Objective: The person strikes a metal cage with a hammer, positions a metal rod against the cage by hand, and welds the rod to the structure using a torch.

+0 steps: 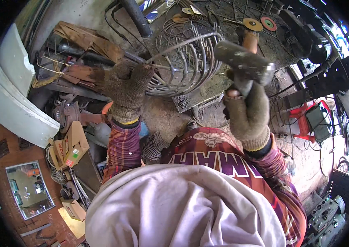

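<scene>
In a brown knitted glove, my left hand [126,88] is closed around the near-left end of a curved frame of bent metal rods [195,68]. The frame has several ribs, like an open basket, and its far part lies over the dark work surface. My right hand [250,117], gloved alike, is wrapped round the handle of a hammer [244,61]. The heavy steel hammer head is raised above the right end of the frame, and most of the handle is hidden by the glove. A bare thumb tip shows at the glove's edge. A metal block [199,101] sits below the frame.
Grinding discs [252,24] and pliers [212,17] lie at the back of the dirty bench. Rusty scrap metal [86,39] and a cardboard box [72,144] are at left. A red stool [302,119] bearing a green machine [319,122] stands at right, with cables around it.
</scene>
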The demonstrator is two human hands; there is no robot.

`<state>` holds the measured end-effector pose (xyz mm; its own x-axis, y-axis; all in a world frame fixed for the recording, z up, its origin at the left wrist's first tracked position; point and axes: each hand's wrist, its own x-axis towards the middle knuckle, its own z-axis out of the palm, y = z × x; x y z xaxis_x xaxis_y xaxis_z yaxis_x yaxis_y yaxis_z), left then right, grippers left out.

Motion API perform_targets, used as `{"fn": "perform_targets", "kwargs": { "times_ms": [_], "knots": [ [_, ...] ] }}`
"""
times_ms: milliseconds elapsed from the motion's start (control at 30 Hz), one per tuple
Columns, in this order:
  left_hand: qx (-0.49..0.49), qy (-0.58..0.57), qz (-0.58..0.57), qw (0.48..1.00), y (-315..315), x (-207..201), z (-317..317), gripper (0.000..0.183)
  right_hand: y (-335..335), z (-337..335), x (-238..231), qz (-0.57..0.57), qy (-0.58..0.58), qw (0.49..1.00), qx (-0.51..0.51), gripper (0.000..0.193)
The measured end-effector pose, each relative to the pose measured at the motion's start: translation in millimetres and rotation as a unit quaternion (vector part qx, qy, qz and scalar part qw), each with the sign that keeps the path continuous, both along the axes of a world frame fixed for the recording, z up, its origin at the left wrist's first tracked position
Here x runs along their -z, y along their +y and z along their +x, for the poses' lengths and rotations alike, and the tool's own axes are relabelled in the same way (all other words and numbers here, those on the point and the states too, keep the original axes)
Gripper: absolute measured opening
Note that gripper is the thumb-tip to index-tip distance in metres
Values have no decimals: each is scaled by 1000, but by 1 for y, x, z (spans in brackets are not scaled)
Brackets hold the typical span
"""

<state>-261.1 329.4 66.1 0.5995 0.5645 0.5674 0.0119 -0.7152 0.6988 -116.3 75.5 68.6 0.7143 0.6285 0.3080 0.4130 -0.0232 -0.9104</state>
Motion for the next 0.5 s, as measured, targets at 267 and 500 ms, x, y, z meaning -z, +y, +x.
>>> {"fn": "perform_targets", "kwargs": {
  "times_ms": [267,500],
  "knots": [
    [-16,43,69,997,-4,2,0,33,6,-4,-15,-76,-36,996,-33,29],
    [12,0,37,999,-12,-5,2,32,-6,-12,-14,398,112,908,-68,35]
  ]
}}
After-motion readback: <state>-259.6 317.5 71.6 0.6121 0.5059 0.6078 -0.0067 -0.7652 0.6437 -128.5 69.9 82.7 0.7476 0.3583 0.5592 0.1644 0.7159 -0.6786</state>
